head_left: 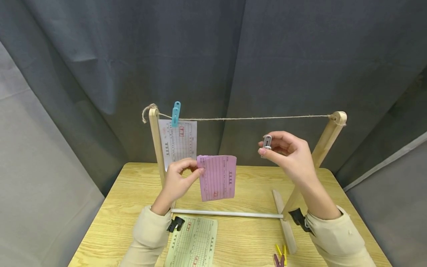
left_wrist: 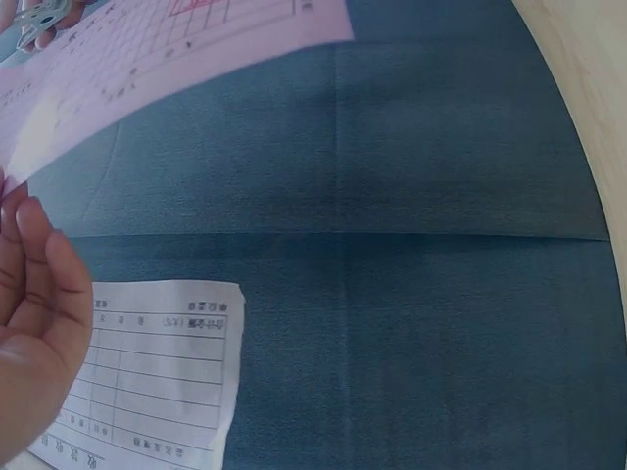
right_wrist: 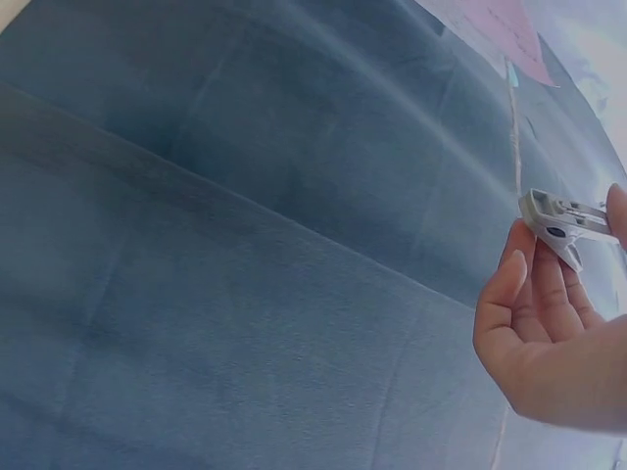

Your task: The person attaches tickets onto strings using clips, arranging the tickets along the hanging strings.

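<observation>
My left hand (head_left: 180,180) pinches a pink printed form (head_left: 218,180) by its left edge, below the twine line (head_left: 250,118). The form hangs upright in front of the frame; its lower part crosses the top of the left wrist view (left_wrist: 167,59). To the right, my right hand (head_left: 293,155) holds a grey clothespin (head_left: 267,142) between thumb and fingers, a little under the line. In the right wrist view the clothespin (right_wrist: 563,215) lies across the fingertips. A white form (head_left: 183,142) hangs at the line's left end under a blue clothespin (head_left: 175,115).
Wooden posts (head_left: 325,139) carry the line at both ends, with a white bar (head_left: 227,213) low between them. A green form (head_left: 195,241) lies on the wooden table (head_left: 247,237). Yellow (head_left: 284,250) and purple (head_left: 277,261) clothespins lie at the front right. Grey curtains (head_left: 283,55) stand behind.
</observation>
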Motion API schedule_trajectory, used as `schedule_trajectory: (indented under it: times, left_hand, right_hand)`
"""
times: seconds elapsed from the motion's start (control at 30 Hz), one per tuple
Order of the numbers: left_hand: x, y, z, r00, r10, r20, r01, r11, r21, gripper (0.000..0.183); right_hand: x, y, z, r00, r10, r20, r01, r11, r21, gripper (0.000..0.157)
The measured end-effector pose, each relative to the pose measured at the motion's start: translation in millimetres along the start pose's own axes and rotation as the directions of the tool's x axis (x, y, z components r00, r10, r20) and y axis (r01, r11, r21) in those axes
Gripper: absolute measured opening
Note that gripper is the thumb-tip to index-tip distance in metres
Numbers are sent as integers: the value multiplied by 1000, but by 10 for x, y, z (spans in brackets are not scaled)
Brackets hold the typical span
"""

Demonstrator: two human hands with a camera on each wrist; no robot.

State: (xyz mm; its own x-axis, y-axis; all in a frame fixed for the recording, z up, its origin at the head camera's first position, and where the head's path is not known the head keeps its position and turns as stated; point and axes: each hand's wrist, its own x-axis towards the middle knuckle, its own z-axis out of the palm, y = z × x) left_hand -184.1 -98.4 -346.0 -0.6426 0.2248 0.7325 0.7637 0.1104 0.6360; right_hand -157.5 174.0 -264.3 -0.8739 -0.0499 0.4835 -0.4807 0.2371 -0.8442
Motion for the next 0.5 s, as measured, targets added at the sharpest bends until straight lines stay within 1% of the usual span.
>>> schedule_trajectory:
  times: [0.13, 0.33, 0.5]
  left_hand:
    - [66, 5, -8, 1000, -19, -16, 18, 1000, -5, 7]
    - [150, 17, -10, 999, -17, -29, 15, 998, -56, 8]
    - [200, 15, -11, 999, -21, -48, 17, 998, -67, 6]
  right_hand:
    - [65, -89, 3, 1000, -29, -9, 29, 999, 13, 23]
    - [149, -173, 7, 996, -85, 5, 85, 995, 61, 24]
    - [202, -237, 34, 996, -91, -13, 92, 988, 128, 23]
